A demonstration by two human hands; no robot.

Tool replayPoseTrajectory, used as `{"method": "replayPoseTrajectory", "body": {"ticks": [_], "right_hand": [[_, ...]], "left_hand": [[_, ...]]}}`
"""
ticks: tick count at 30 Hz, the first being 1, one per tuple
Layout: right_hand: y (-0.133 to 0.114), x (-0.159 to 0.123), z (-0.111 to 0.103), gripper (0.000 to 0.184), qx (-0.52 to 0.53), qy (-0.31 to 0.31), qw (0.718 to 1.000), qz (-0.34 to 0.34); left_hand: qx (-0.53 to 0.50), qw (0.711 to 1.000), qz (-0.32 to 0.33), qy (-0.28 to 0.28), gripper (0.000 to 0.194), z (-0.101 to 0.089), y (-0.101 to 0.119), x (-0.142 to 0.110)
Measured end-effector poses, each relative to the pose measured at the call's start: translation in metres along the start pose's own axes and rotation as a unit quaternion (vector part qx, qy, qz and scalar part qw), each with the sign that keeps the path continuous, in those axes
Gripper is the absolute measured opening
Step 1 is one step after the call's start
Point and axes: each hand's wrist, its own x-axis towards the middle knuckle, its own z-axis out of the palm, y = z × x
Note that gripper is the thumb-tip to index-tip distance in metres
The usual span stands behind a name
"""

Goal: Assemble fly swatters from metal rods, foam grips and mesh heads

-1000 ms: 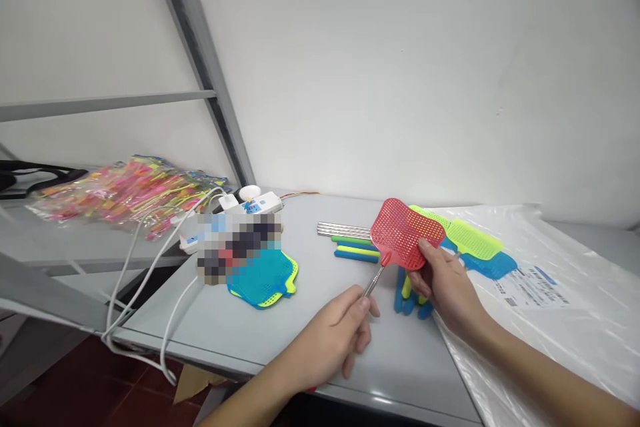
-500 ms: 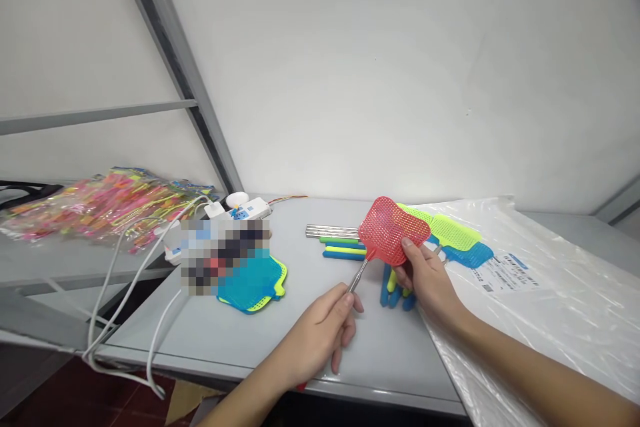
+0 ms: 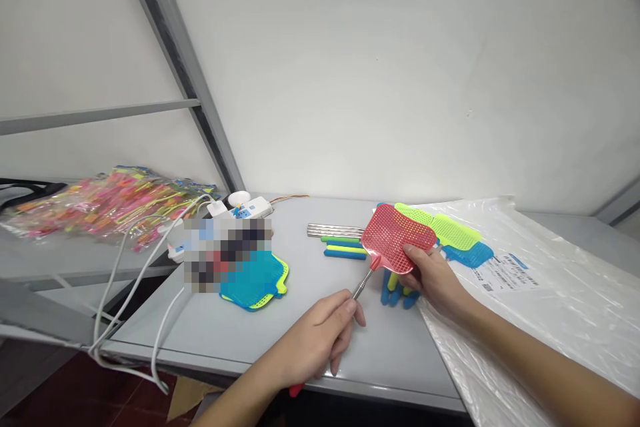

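A red fly swatter with a perforated head [image 3: 397, 238] is held tilted above the table between both hands. My left hand [image 3: 325, 333] is closed around its metal rod, and the red end of the handle pokes out below the wrist. My right hand [image 3: 435, 277] pinches the lower right edge of the head between thumb and fingers. Behind the swatter lie metal rods with blue, green and yellow handles [image 3: 345, 251]. More blue and yellow handles [image 3: 397, 290] stick out under the red head. Yellow and blue swatter heads [image 3: 457, 233] lie just beyond my right hand.
Blue and yellow swatter heads [image 3: 255, 280] are stacked on the grey table [image 3: 200, 327] to the left, beside a blurred patch. A power strip [image 3: 253, 208] with white cables [image 3: 100, 307] stands behind. Bagged colourful items [image 3: 115, 207] lie far left. White plastic sheeting [image 3: 565, 300] covers the right side.
The red swatter's head has shifted slightly right and down, with both hands still on it. More of the red handle end shows below my left hand.
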Motion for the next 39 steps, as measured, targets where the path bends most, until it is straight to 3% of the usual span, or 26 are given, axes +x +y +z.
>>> {"method": "replayPoseTrajectory", "body": {"ticks": [6, 11, 15, 24, 33, 35, 39], "right_hand": [[0.008, -0.004, 0.005, 0.047, -0.001, 0.001, 0.998, 0.058], [0.009, -0.010, 0.015, 0.048, 0.015, 0.008, 1.000, 0.005], [0.003, -0.013, 0.015, 0.040, 0.011, -0.028, 1.000, 0.004], [-0.010, -0.018, 0.019, 0.049, -0.001, -0.078, 0.997, 0.020], [-0.016, -0.009, 0.012, 0.051, 0.023, -0.086, 0.996, 0.011], [-0.021, -0.009, 0.014, 0.051, 0.050, -0.090, 0.994, 0.018], [-0.028, -0.012, 0.015, 0.048, 0.045, -0.047, 0.998, 0.027]], "left_hand": [[0.083, 0.996, -0.034, 0.008, 0.043, -0.003, 0.017, -0.012], [0.128, 0.991, -0.019, 0.026, 0.040, -0.003, 0.029, -0.019], [0.095, 0.995, -0.011, 0.003, 0.040, -0.003, 0.026, -0.019], [-0.071, 0.995, -0.009, -0.069, 0.038, 0.004, 0.022, -0.014], [-0.011, 0.999, -0.027, -0.045, 0.039, 0.002, 0.043, -0.005], [-0.006, 0.997, -0.023, -0.078, 0.036, -0.004, 0.051, 0.000], [-0.045, 0.972, -0.033, -0.229, 0.023, -0.009, 0.066, 0.016]]}}
